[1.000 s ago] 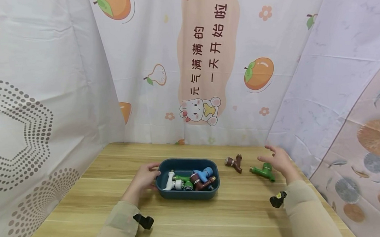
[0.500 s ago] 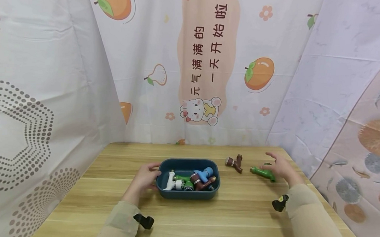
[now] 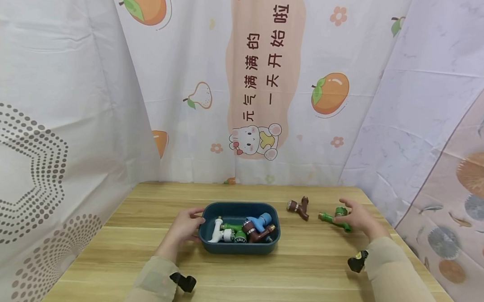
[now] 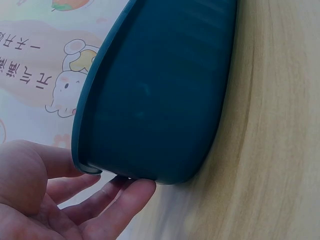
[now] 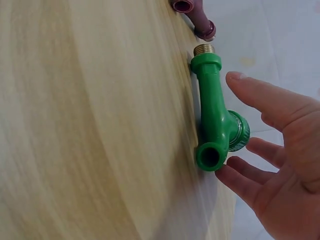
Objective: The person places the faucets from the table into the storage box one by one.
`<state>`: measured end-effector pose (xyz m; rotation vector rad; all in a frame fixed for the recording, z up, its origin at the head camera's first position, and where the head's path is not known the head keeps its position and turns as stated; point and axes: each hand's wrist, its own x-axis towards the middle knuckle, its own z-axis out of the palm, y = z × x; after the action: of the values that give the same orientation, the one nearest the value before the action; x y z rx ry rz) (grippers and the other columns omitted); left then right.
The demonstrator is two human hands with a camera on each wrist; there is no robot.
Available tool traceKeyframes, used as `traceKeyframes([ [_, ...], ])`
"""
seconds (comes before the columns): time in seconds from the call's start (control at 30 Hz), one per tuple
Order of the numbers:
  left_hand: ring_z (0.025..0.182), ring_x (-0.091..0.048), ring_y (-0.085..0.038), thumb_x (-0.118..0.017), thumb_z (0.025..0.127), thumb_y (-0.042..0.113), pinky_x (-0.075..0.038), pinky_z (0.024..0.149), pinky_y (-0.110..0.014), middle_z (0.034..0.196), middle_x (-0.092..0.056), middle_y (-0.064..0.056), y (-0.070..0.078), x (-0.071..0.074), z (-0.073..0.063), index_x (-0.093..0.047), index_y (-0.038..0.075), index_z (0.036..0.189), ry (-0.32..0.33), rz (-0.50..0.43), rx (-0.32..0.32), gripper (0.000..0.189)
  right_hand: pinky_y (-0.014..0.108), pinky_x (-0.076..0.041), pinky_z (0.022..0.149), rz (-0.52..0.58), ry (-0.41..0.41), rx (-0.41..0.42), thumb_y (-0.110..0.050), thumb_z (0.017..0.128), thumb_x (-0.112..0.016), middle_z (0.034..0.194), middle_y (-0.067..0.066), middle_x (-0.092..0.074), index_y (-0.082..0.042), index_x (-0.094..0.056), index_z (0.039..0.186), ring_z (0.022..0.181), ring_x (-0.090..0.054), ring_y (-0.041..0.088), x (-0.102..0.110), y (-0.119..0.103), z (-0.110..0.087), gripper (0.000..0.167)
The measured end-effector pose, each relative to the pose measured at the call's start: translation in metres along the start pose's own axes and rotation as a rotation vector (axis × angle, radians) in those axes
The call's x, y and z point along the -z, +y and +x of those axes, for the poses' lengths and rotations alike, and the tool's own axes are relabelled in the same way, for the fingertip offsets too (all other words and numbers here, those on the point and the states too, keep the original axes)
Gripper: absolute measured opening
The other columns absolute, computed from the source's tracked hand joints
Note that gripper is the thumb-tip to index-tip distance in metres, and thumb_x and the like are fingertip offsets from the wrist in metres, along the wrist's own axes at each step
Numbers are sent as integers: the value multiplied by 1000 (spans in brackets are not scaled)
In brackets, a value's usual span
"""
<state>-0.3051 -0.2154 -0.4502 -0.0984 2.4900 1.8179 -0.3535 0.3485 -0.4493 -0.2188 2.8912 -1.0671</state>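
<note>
At the left end of a dark teal plastic bin [image 3: 240,248], my left hand [image 3: 185,226] grips the end wall, thumb at the rim and other fingers low against the outside. The left wrist view shows these fingers [image 4: 125,205] along the bin's underside edge. Inside the bin lie a white tap [image 3: 216,232], a blue tap [image 3: 261,221], a brown tap [image 3: 257,235] and green taps, partly overlapping. My right hand [image 3: 359,219] is spread around a green tap [image 5: 212,95] on the table, thumb beside its body and fingertips right at its spout end.
Another brown tap [image 3: 303,208] lies on the wooden table [image 3: 272,280] between the bin and the green tap. A printed curtain [image 3: 209,139] hangs behind the table, with more curtains at both sides.
My right hand has come down and in to the green tap, its fingers drawing nearer around it. The left hand and the bin have stayed in place.
</note>
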Motion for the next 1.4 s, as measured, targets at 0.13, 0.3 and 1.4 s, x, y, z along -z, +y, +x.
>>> traceKeyframes([
  [0.13,97,-66,-35,-59,99,5,-61,57,-46,127,-62,-26,1,0,0,-57,4,143,-2,-4,-3,45,66,-43,100,4,-14,-24,-30,87,-83,150,42,-30,9,-25,155,129,-39,63,-1,0,0,98],
  [0.3,99,-66,-37,-59,99,5,-61,57,-46,126,-62,-26,2,1,0,-57,4,143,-4,-1,-2,45,67,-41,102,1,-20,-35,-27,87,-83,151,43,-28,9,-25,155,132,-34,62,-3,1,0,97],
  [1.4,100,-66,-37,-59,99,4,-61,57,-47,128,-62,-27,3,2,-3,-57,3,143,-17,-20,0,44,64,-45,97,-141,19,15,-3,80,-83,132,42,-50,14,-38,147,114,-54,51,-7,-2,1,82],
])
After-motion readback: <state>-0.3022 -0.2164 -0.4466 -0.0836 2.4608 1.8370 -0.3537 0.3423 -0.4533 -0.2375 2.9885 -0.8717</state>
